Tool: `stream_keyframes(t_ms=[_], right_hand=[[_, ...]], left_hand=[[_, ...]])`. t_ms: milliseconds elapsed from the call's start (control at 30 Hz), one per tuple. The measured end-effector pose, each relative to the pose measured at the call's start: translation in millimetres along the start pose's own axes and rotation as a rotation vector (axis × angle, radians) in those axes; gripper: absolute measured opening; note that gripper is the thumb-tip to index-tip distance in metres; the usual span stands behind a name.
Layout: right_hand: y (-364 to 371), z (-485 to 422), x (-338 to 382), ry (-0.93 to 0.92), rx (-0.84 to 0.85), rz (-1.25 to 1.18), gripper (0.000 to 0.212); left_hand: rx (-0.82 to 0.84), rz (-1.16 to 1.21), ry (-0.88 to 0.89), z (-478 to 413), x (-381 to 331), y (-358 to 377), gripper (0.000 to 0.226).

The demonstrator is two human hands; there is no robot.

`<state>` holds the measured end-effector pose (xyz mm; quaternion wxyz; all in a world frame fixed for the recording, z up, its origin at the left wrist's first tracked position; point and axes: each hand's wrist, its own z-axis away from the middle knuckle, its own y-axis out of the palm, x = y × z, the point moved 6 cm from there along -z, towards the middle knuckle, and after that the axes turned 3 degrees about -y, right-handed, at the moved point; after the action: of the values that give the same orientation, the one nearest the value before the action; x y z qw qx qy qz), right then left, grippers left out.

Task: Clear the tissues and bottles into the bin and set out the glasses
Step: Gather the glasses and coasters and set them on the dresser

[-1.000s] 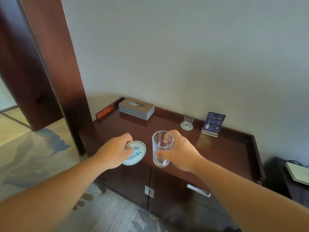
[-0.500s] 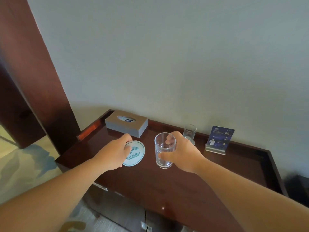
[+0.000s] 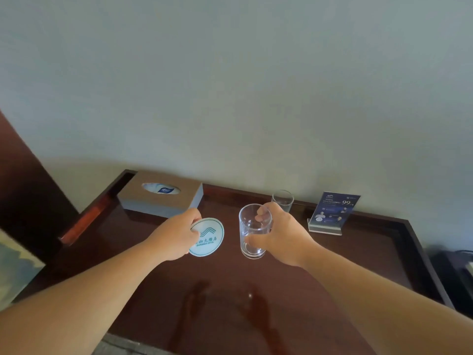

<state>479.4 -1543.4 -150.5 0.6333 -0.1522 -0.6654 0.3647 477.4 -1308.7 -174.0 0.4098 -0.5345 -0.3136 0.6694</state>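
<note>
The glass (image 3: 254,231) in my right hand (image 3: 281,237) is empty: a clear, straight-sided tumbler with a thick base, upright, over the middle of the counter (image 3: 358,265). I cannot tell whether its base touches the wood. My fingers (image 3: 263,213) wrap its far side just under the rim and show through the wall, and the thumb lies across the near side lower down, so the hand grips it from 3 o'clock.

At 9 o'clock from the glass, close but apart from it, my left hand (image 3: 174,237) pinches a round coaster (image 3: 208,238) by its 9 o'clock edge. The thumb is on top and the other fingers (image 3: 194,219) are curled at the rim. The coaster is pale with a teal wave logo and lettering, face up and slightly tilted.

A second glass (image 3: 282,201) stands at 1 o'clock, partly hidden behind my right hand, near the back rail; it looks empty. At 2 o'clock a blue card (image 3: 332,211) leans in a clear stand. At 10 o'clock a grey-brown tissue box (image 3: 161,198) sits in the back corner, with tissue showing in its oval slot.
</note>
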Motion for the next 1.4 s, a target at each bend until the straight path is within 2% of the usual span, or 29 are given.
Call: stream_keyframes(t_ms=[300,467,867,1267,1400], right_hand=[[29.4,-34.5,-12.4,0.189,-0.076,-0.014,0.06],[62.5,-42.1,-22.8,0.237,-0.025,-0.02,0.061],[128.0,-45.7,-34.4,0.131,0.132,-0.041,0.066],[138.2,-42.4,-44.0,0.122,0.164,-0.081,0.068],[134.9,-44.6,-47.0,0.123,0.203,-0.114,0.078]], left_hand=[[0.085,-0.033,0.154,-97.2,13.6,0.6,0.01],[0.139,-0.046,0.19,-122.0,18.8,20.9,0.01],[0.159,-0.004,0.134,-144.1,31.8,40.6,0.01],[0.174,-0.013,0.116,-144.9,29.4,50.5,0.006],[0.186,-0.005,0.117,-147.0,28.2,53.1,0.006]])
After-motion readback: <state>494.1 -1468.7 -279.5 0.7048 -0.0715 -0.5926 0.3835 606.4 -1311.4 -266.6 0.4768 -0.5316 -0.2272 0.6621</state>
